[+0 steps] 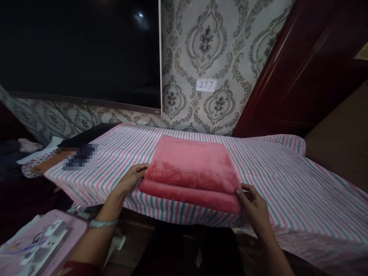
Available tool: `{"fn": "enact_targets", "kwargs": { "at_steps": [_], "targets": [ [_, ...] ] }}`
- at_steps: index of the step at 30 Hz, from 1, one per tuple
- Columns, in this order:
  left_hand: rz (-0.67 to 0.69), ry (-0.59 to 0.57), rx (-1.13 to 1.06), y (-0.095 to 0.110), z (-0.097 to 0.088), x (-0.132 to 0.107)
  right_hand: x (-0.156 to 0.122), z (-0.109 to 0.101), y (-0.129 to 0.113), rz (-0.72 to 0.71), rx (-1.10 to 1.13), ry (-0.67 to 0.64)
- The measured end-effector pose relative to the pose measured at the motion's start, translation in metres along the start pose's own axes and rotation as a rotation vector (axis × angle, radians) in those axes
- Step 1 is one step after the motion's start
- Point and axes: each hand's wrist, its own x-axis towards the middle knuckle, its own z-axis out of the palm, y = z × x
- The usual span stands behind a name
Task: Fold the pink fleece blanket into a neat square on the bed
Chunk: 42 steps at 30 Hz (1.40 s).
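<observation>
A folded pink plush towel [192,168] lies on a table covered with a pink, grey and white striped cloth [287,180]. My left hand [132,177] rests at the towel's left edge with the fingers curled against the fold. At the near right corner of the towel, my right hand [253,205] has its fingers bent and pinching the edge. A bangle sits on my left wrist.
A dark screen [80,50] hangs on the patterned wallpaper, which bears a label reading 277 [206,85]. A dark red door [301,65] stands at the right. A pink case [40,241] sits at bottom left, and clothes [34,153] lie at the far left.
</observation>
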Motion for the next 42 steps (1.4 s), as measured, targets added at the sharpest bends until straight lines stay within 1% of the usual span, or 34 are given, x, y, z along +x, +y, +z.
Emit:
{"fn": "enact_targets", "kwargs": {
  "at_steps": [2,8,11,13,16,18,22,24,25,27,30,34,37,39,42],
  "targets": [
    [-0.021,-0.093,0.030,0.001,-0.002,0.002,0.001,0.003,0.003,0.001,0.003,0.022],
    [-0.022,-0.238,0.112,0.010,-0.010,0.012,0.002,0.011,0.000,-0.009,0.062,0.043],
    [-0.013,-0.350,0.197,0.018,-0.014,0.015,-0.001,0.012,-0.003,-0.021,0.083,0.093],
    [-0.007,-0.398,0.241,0.022,-0.019,0.016,-0.004,0.013,-0.004,-0.025,0.050,0.123],
    [-0.012,-0.384,0.290,0.024,-0.024,0.017,-0.006,0.015,-0.008,-0.085,-0.041,0.156],
    [-0.023,-0.350,0.297,0.023,-0.024,0.020,-0.006,0.018,-0.011,-0.184,-0.097,0.176],
    [-0.019,-0.280,0.299,0.021,-0.011,0.022,-0.002,0.020,-0.016,-0.403,-0.192,0.175],
    [0.013,-0.236,0.321,0.022,-0.006,0.018,0.000,0.016,-0.016,-0.440,-0.207,0.217],
    [0.032,-0.223,0.332,0.023,-0.005,0.015,0.001,0.014,-0.015,-0.431,-0.201,0.239],
    [0.060,-0.233,0.353,0.024,-0.005,0.010,0.002,0.010,-0.011,-0.378,-0.163,0.250],
    [0.073,-0.297,0.347,0.023,-0.012,0.009,0.001,0.009,-0.005,-0.263,-0.095,0.200],
    [-0.010,-0.383,0.277,0.018,-0.021,0.019,-0.001,0.013,-0.003,-0.175,-0.060,0.161],
    [-0.055,-0.368,0.258,0.017,-0.018,0.027,-0.002,0.012,-0.002,-0.148,-0.052,0.140],
    [-0.028,-0.364,0.254,0.019,-0.013,0.028,-0.003,0.009,0.000,-0.118,-0.055,0.140],
    [0.086,-0.342,0.237,0.023,-0.008,0.023,-0.004,0.005,0.002,-0.065,-0.067,0.134]
  ]
}}
